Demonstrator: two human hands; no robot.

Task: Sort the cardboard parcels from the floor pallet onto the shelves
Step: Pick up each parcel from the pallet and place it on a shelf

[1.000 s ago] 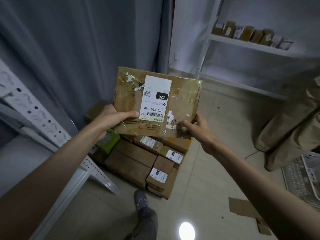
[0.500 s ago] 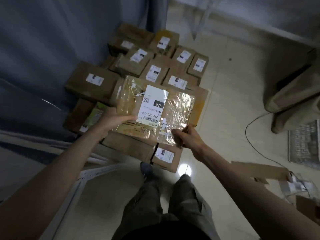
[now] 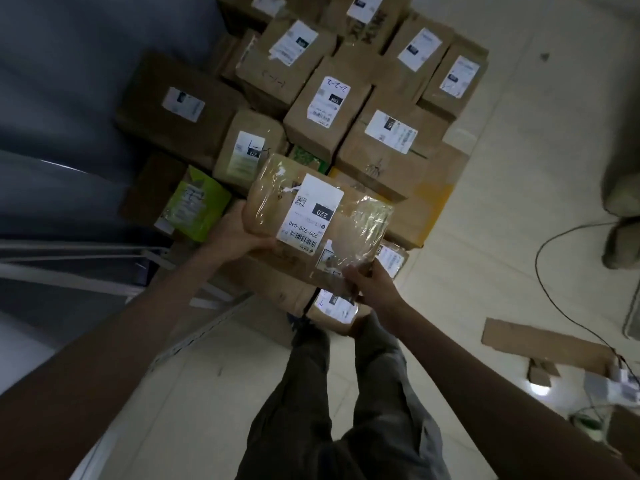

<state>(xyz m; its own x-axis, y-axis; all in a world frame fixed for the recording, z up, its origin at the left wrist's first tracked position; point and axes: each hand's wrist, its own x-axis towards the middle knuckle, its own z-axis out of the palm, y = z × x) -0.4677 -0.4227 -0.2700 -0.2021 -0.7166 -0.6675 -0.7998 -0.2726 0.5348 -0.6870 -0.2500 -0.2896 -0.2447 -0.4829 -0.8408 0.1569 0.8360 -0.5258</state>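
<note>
Left hand (image 3: 235, 233) grips the taped parcel (image 3: 318, 223) at its 8 o'clock edge, thumb on top, fingers hidden underneath. Right hand (image 3: 369, 282) pinches the parcel's 5 o'clock corner, thumb over the shiny film, remaining fingers curled under and out of sight. Parcel is held in the air, slightly tilted, above the stack of parcels (image 3: 346, 109) on the floor; its white label (image 3: 310, 214) reads 220 (smaller print too blurred to read). Pallet itself can't be made out, the boxes cover it. Stack runs from centre up to 12 o'clock, top row cut off by the frame edge. A green-printed package (image 3: 194, 202) sits at 9 o'clock of the held parcel, partly behind the left wrist. Another labelled box (image 3: 337, 308) at 6 o'clock is mostly hidden by the right hand. Metal shelf frame (image 3: 104, 268) at 9 o'clock, dark, shelves not visible. Trouser legs (image 3: 346, 393) at 6 o'clock. Flat cardboard scrap (image 3: 543, 341) and black cable (image 3: 561, 299) on the floor at 3–4 o'clock.
</note>
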